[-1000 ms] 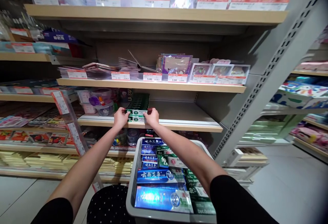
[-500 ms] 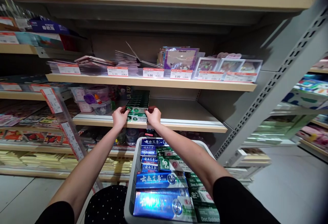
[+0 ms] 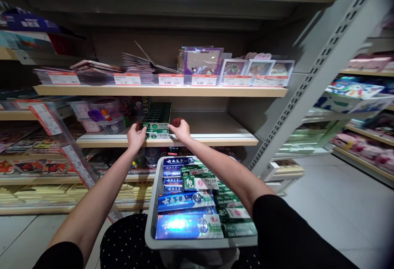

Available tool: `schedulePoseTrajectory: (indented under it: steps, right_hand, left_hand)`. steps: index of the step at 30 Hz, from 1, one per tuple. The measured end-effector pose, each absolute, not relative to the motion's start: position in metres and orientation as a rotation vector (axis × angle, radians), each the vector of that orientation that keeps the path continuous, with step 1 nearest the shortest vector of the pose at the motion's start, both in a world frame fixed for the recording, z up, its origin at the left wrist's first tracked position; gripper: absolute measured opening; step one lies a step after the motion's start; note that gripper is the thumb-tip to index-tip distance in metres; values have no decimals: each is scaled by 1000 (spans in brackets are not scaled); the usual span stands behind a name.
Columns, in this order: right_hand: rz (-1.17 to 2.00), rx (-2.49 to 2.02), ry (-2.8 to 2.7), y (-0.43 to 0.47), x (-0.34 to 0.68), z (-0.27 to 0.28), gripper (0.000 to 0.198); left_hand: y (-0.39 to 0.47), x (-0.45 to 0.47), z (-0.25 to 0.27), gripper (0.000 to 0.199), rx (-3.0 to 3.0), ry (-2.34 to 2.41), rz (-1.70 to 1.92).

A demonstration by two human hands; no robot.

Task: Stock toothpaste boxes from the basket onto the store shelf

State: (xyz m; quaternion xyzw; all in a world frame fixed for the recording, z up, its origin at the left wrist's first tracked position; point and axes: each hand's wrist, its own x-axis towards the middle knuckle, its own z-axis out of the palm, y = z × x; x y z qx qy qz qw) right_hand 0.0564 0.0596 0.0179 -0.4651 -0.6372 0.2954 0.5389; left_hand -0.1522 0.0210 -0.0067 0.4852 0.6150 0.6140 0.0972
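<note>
Green-and-white toothpaste boxes (image 3: 157,126) stand in a row, stacked two high at the shelf's front edge, running back into the shelf. My left hand (image 3: 136,136) is at their left end, its thumb by the front box's corner and its fingers a little apart from the side. At the right end is my right hand (image 3: 181,130), thumb pointing at the box edge and fingers spread away from it. Below my hands, a grey basket (image 3: 150,219) holds blue toothpaste boxes (image 3: 186,200) on the left and green toothpaste boxes (image 3: 235,211) on the right.
Clear tubs (image 3: 112,123) with coloured contents stand left of the green row. Above is a shelf edge (image 3: 184,91) with price tags, card packs and framed pictures. A slotted upright (image 3: 317,59) rises at the right. A tag strip (image 3: 66,148) slants at the left.
My fingers have loosened and spread away from both ends of the green boxes, which stay on the shelf. The view has shifted, and more of the basket's near rim shows.
</note>
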Motion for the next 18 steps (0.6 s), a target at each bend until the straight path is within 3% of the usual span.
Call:
schedulePoseTrajectory:
  steps: [10,18]
  right_hand:
    - [696,-980,-1516,10,230,14,30]
    - [789,-1209,-1604,-60,320,-38,26]
  left_hand:
    - [-39,-104,10,36,1790,1785,2130]
    - [-102,20,-2,17,2174,1319,1711]
